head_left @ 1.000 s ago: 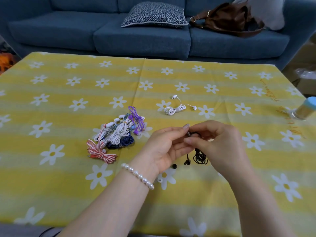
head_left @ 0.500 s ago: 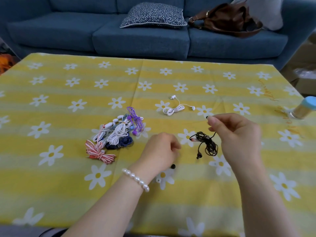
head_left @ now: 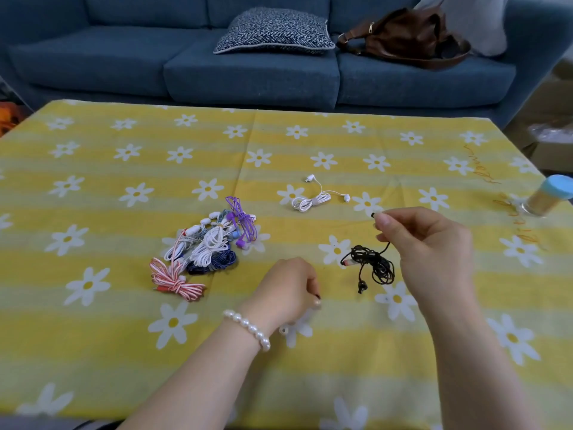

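Head view: right hand [head_left: 434,252] pinches end of tangled black earphone cord [head_left: 376,265], held up so tangle trails loose, likely for unpicking; left hand [head_left: 288,287] curled by small black eartip [head_left: 318,296], hold unclear.

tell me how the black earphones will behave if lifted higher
Likely floppy: the black earphones droop in a limp tangle below the right hand. Probably light, since fingertips alone hold them. The loops may snag or unravel.
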`<move>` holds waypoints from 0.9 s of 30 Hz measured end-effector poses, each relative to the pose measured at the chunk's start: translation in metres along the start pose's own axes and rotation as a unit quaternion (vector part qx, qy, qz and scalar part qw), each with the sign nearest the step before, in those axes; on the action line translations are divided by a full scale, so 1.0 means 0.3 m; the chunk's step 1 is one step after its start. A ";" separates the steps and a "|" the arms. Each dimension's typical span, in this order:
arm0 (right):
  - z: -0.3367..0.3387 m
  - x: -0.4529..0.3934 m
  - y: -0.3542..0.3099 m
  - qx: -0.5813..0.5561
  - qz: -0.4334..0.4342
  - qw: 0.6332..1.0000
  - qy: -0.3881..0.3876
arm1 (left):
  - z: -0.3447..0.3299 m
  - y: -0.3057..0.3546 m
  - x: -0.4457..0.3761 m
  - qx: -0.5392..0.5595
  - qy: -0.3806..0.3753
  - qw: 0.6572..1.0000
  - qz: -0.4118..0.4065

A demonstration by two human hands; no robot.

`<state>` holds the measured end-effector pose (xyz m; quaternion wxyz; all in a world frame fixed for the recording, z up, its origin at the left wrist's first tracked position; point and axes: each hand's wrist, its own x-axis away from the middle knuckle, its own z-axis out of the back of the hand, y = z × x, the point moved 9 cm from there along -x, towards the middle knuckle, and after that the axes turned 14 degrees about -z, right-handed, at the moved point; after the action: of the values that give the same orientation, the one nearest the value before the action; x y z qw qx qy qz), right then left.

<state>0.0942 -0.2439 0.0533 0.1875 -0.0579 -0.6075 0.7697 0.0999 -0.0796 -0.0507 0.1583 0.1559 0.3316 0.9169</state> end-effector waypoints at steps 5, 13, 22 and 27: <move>-0.032 0.023 -0.015 -0.057 -0.015 0.996 -0.066 | 0.126 0.068 0.030 0.500 0.120 0.857 -0.001; -0.108 0.073 -0.052 -0.108 -0.013 0.982 -0.153 | 0.134 0.132 0.050 0.702 0.137 0.699 0.013; -0.114 0.071 -0.038 -0.091 -0.017 0.986 -0.135 | 0.111 0.138 0.053 0.721 0.165 0.672 0.030; -0.111 0.068 -0.045 -0.076 -0.002 0.989 -0.127 | 0.106 0.140 0.058 0.720 0.170 0.671 0.036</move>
<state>0.0887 -0.2036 0.0606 0.1055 0.0280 -0.6830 0.7222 0.0889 -0.0856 0.0033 -0.0959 0.0746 0.9044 0.4091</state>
